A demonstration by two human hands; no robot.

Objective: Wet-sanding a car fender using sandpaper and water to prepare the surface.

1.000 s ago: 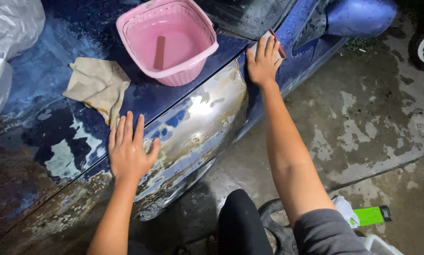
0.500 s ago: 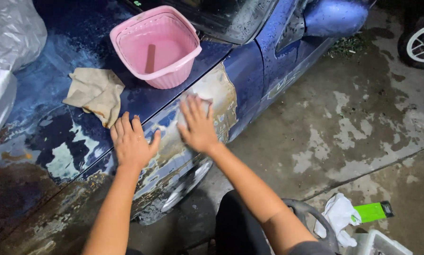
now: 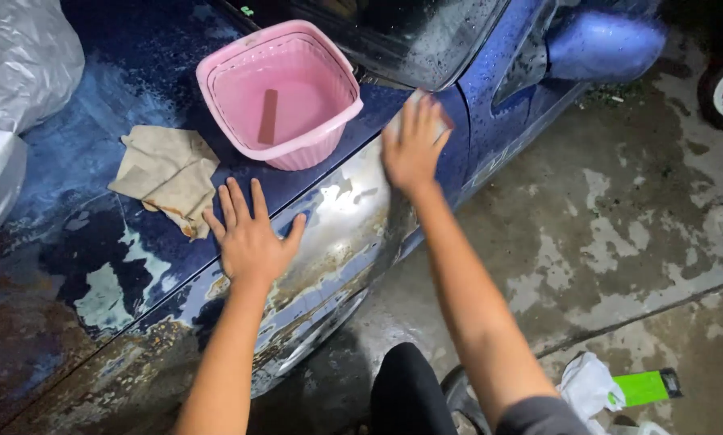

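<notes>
On the worn, patchy blue car fender (image 3: 337, 234), a small sanding sheet (image 3: 434, 109) is being pressed flat under the right hand (image 3: 412, 149), fingers together; the left hand (image 3: 251, 238) is being braced, fingers spread; even pressure is being called for.
</notes>
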